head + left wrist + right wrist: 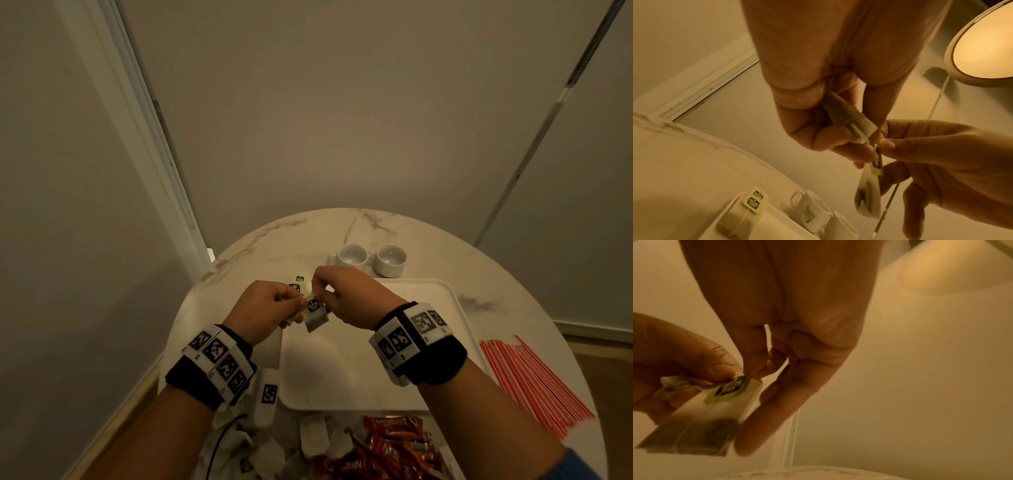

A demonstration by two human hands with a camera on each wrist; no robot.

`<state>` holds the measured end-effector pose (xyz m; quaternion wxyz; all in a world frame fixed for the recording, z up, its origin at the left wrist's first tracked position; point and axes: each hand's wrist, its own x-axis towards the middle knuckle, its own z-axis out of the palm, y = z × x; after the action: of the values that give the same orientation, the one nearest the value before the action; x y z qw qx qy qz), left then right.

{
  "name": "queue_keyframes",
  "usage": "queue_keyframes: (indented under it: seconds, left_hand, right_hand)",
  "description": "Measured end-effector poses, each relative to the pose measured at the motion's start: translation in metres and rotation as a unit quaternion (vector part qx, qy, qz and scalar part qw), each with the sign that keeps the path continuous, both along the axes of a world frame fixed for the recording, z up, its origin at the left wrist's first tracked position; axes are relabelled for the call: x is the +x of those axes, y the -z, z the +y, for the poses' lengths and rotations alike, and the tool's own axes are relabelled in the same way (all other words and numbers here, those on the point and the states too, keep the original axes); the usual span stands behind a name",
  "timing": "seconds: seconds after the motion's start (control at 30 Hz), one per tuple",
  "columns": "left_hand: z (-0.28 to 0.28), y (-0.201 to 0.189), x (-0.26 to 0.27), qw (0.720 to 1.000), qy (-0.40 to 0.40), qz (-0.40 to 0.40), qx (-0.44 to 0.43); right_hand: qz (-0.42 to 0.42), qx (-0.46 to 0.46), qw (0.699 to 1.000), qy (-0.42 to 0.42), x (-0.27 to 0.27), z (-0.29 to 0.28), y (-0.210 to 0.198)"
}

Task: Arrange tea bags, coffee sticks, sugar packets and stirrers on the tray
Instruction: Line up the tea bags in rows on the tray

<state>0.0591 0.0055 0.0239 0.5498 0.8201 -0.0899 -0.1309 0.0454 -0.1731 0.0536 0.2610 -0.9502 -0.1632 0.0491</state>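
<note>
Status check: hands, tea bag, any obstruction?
Left hand and right hand both pinching one tea bag above the tray. Nothing blocking.

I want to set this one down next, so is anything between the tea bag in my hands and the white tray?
Nothing visible. The hanging paper tea bag, pinched by the right hand and left hand, hovers over bare white rectangular tray; two tea bags lie at its far corner.

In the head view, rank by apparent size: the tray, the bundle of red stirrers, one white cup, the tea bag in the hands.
1. tray
2. red stirrers
3. white cup; the other cup looks alike
4. tea bag, smallest, though held nearer the camera
</note>
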Motion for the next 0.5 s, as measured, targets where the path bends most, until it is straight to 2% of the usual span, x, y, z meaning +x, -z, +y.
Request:
queue_keyframes:
  seconds: [0.1, 0.2, 0.27, 0.5]
  left_hand:
    - [0.002, 0.002, 0.005, 0.999, 0.019, -0.015, 0.038]
    - [0.004, 0.006, 0.011, 0.997, 0.025, -0.031, 0.072]
    - [0.006, 0.010, 0.015, 0.996, 0.014, -0.035, 0.076]
    - [0.011, 0.034, 0.020, 0.996, -0.005, -0.004, 0.092]
  right_hand:
    - [-0.030, 0.009, 1.000, -0.002, 0.005, 0.000, 0.014]
    - [-0.008, 0.122, 0.991, 0.059, 0.006, 0.004, 0.031]
    - [0.031, 0.204, 0.972, 0.111, 0.007, 0.005, 0.045]
    - [0.194, 0.271, 0.931, 0.152, 0.013, 0.007, 0.088]
